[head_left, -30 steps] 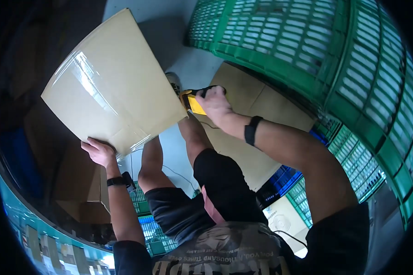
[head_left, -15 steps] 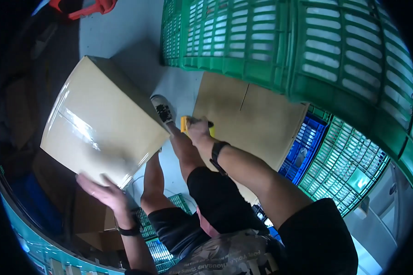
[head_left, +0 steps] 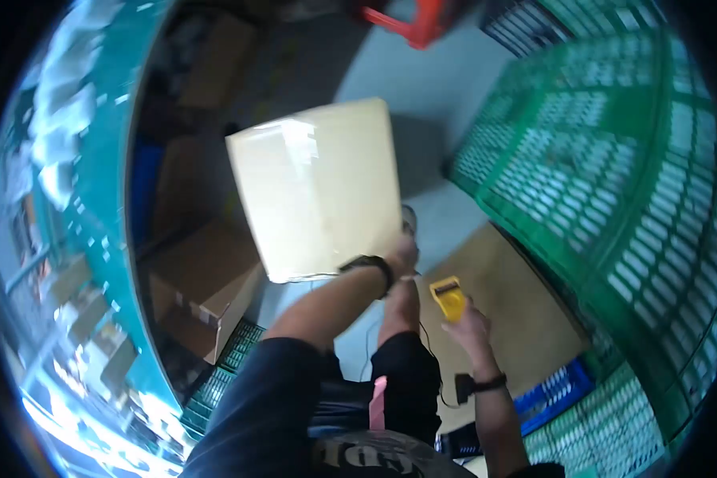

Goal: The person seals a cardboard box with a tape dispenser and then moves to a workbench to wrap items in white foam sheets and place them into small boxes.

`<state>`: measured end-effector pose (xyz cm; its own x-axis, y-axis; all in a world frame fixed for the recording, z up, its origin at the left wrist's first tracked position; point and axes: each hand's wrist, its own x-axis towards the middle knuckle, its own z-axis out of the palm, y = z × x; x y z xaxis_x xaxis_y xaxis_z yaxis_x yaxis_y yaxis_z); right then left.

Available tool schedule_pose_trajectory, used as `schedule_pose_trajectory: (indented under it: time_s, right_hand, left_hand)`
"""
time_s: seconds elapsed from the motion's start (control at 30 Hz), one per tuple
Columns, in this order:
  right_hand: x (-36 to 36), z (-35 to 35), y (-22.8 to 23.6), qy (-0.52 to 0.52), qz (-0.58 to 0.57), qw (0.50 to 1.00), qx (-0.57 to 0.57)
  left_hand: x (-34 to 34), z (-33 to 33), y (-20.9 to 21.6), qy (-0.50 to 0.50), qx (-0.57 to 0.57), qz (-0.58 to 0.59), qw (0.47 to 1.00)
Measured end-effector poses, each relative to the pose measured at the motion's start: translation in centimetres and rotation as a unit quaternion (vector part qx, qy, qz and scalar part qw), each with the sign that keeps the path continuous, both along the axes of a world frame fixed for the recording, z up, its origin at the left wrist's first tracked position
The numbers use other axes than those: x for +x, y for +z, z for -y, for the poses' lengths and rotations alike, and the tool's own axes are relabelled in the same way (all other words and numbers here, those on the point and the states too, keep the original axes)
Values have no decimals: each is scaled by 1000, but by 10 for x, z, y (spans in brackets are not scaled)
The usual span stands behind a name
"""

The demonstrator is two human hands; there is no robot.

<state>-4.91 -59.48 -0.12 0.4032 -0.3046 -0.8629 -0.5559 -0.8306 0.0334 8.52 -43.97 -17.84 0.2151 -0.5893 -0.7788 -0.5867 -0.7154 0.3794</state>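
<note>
My left hand (head_left: 397,253), with a black band on its wrist, grips the lower right corner of a sealed tan cardboard box (head_left: 319,183) and holds it up tilted in front of me. Shiny clear tape runs across the box's top face. My right hand (head_left: 466,323) is lower and to the right, closed around a small yellow hand tool (head_left: 448,296); it also wears a black wristband. My bare knee (head_left: 400,307) and a shoe (head_left: 410,217) show between the two hands, partly behind the box.
Tall green plastic crates (head_left: 613,183) fill the right side. A flat cardboard sheet (head_left: 526,327) lies on the grey floor, with a blue crate (head_left: 562,390) beside it. Brown cartons (head_left: 203,279) stack at the left by a teal frame (head_left: 119,199). A red object (head_left: 414,20) sits far off.
The box has swung from my left to the middle. My left hand went from its underside to its lower right corner. My right hand with the yellow tool dropped nearer my knee.
</note>
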Motion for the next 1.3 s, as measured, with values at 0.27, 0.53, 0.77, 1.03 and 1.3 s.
schedule_pose_trajectory:
  time_s: [0.27,0.53,0.77,1.03,1.3]
  right_hand:
    - [155,-54,98,-120,274,919,257]
    - [310,-254,103,-178,150,788,570]
    - [376,-529,155,251,202,783,533]
    - [386,-632,139,407,330,789,322]
    - [392,-626,143,132,295,816,479]
  left_hand:
    - [-60,-100,-49,211,-140,198,947]
    - [-86,-209,89,545,-386,64,742]
    - [-162,-372,70,945,-77,26,316]
    - [-120,-352,25,950,-293,-80,-73]
    - [-90,-337,49,911,-320,-130,-223]
